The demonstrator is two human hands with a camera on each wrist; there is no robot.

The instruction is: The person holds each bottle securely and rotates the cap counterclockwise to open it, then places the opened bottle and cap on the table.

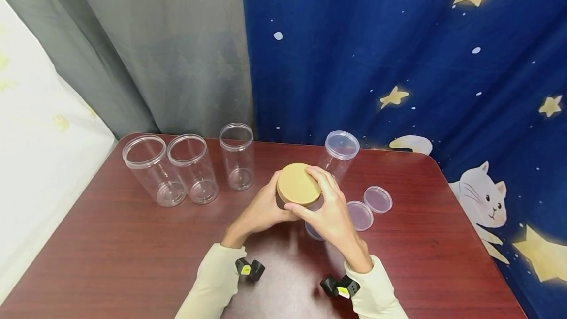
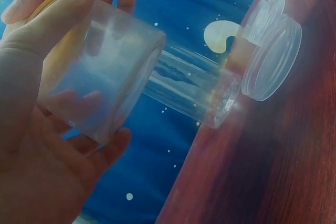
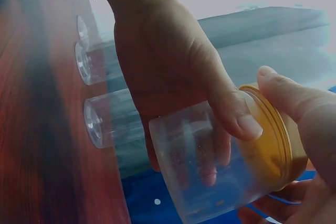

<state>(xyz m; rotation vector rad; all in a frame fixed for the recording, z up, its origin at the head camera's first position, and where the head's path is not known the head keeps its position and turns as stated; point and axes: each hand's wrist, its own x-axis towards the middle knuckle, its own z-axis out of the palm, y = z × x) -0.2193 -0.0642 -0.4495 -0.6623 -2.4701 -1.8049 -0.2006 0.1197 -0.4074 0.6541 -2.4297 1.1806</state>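
Observation:
A clear plastic jar [image 2: 123, 59] with a yellow lid [image 1: 299, 184] is held up over the middle of the table, lid upward. My left hand [image 1: 267, 205] grips its clear body, with the thumb along the side and the fingers wrapped round the far side, seen through the plastic. From the right, my right hand [image 1: 331, 213] holds the lid, thumb on the near edge and fingertips on the far edge. In the right wrist view, the lid's ribbed rim [image 3: 273, 140] sits on the jar's mouth. The jar looks empty inside.
At the back left stand three tall clear jars without lids: one [image 1: 155, 171], a second [image 1: 193, 169] and a third [image 1: 237, 159]. Behind my right hand is another jar with a clear lid [image 1: 342, 145]. Loose clear lids [image 1: 378, 199] lie at the right, one partly hidden.

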